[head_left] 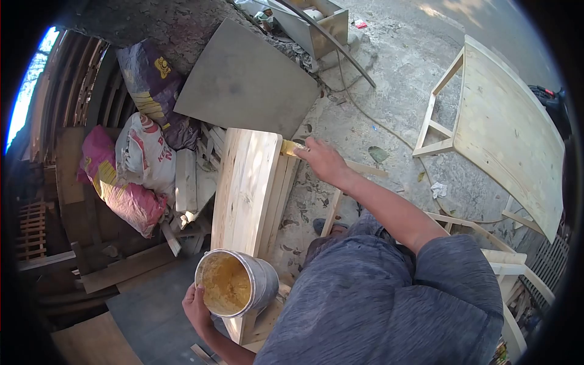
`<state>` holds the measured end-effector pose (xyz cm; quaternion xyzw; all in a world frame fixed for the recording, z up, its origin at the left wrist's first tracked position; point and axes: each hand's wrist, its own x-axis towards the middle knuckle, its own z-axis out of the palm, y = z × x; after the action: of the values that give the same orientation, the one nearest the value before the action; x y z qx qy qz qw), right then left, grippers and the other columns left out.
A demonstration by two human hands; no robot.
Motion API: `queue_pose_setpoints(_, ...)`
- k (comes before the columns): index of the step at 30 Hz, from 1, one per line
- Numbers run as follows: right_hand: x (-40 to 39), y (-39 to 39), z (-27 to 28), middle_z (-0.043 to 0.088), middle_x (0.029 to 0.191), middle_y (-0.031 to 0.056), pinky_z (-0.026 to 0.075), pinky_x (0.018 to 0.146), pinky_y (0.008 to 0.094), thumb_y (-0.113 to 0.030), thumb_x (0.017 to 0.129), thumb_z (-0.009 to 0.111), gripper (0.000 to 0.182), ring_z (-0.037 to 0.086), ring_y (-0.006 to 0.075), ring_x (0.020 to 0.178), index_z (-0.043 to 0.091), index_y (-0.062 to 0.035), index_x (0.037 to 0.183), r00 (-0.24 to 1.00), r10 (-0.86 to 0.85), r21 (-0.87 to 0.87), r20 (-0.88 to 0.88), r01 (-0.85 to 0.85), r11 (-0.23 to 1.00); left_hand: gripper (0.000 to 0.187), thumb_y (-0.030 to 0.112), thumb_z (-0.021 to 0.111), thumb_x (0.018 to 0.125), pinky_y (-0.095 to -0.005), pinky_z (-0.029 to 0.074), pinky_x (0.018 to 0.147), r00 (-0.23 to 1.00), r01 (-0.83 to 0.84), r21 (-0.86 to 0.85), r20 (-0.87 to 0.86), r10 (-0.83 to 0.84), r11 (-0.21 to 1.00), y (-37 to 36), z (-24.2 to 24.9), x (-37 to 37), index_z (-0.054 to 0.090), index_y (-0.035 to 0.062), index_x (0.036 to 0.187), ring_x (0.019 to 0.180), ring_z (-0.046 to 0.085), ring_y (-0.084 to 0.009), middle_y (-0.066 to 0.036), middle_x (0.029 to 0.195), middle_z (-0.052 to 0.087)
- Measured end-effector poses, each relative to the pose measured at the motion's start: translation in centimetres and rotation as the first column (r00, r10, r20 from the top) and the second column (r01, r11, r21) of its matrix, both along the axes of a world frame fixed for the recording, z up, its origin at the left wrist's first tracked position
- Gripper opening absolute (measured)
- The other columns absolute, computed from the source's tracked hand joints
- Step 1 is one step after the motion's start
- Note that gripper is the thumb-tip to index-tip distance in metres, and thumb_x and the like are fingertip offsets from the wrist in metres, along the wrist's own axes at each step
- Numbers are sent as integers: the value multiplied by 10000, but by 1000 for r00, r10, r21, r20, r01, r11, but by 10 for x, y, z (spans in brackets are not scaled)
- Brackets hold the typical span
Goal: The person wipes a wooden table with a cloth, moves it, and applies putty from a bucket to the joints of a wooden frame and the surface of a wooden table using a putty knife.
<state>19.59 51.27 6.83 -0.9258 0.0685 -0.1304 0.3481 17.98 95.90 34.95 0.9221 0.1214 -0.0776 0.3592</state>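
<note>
My left hand (pixel 198 307) grips the rim of a bucket (pixel 264 283), which is tilted so that its yellow-coated inside shows. The bucket is over the near end of a long pale wooden piece (pixel 246 188) made of joined boards. My right hand (pixel 322 161) is closed on a short, yellow-smeared paintbrush (pixel 292 149). The paintbrush meets the far right edge of the wooden piece, near its rounded corner. My fingers hide most of its handle.
A grey board (pixel 249 79) lies beyond the wooden piece. Stuffed sacks (pixel 146 149) and scrap timber stand at left. A wooden panel on a frame (pixel 511 121) is at right. A hose (pixel 389 131) crosses the concrete ground, and a dark sheet (pixel 158 310) lies lower left.
</note>
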Motion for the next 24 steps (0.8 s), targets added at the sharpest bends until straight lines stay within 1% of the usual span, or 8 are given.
queue_pose_setpoints(5,-5,-3,20,545,1162,177,592,869,481,-34,922,611,403,637,380,1061,631,-81,1323,986,59,-41,-157,-67,997,300,152,653,1002,-261,502,762,999,48,53,17,-49,997,-1,3,12,744,-78,1173,829,635,-97,-41,939,742)
queue_pose_setpoints(8,2,7,10,546,1168,182,598,852,479,-41,916,624,335,645,369,1048,652,-67,1248,997,74,-96,-8,-74,993,291,155,659,999,-256,495,745,1000,28,26,2,-28,999,-13,4,10,749,-75,1153,815,625,-87,-35,918,739)
queue_pose_setpoints(11,-3,5,24,549,1168,173,602,850,480,-45,909,635,283,647,365,1042,669,-69,1189,988,42,-54,-150,-51,997,284,156,662,995,-253,492,736,999,29,51,24,-30,998,-13,3,19,754,-70,1140,803,618,-80,-29,904,736)
queue_pose_setpoints(14,4,3,32,553,1166,155,605,849,479,-47,903,645,287,647,364,1047,679,-68,1187,999,28,-86,-28,-31,996,279,157,665,991,-254,491,731,1000,21,77,-3,-21,997,-4,3,13,758,-64,1133,794,613,-80,-22,893,731)
queue_pose_setpoints(16,0,1,15,555,1165,149,603,849,489,-44,902,644,309,646,365,1044,674,-71,1209,995,34,-73,-95,-41,996,276,159,668,988,-257,491,729,1000,3,84,-28,-1,996,-12,6,18,759,-62,1126,790,611,-81,-19,886,728)
queue_pose_setpoints(20,-5,-12,24,551,1158,154,591,862,509,-34,900,643,382,642,375,1042,660,-80,1278,976,57,-62,-209,-71,995,275,158,671,989,-254,489,728,999,30,67,24,-32,997,-4,2,20,760,-61,1129,790,611,-82,-18,885,727)
queue_pose_setpoints(23,-6,-8,-15,551,1174,170,584,878,523,-26,900,641,434,642,387,1058,647,-96,1328,993,98,8,-64,-97,995,275,153,668,993,-250,490,732,1000,22,88,-12,-21,996,-2,1,17,759,-63,1136,792,615,-82,-21,887,727)
queue_pose_setpoints(24,-15,-5,-20,551,1182,174,584,882,524,-24,902,640,439,643,390,1068,645,-97,1335,989,90,17,-116,-89,996,275,151,667,993,-248,492,734,999,12,88,-32,-9,996,-4,5,16,759,-64,1137,793,617,-82,-22,888,727)
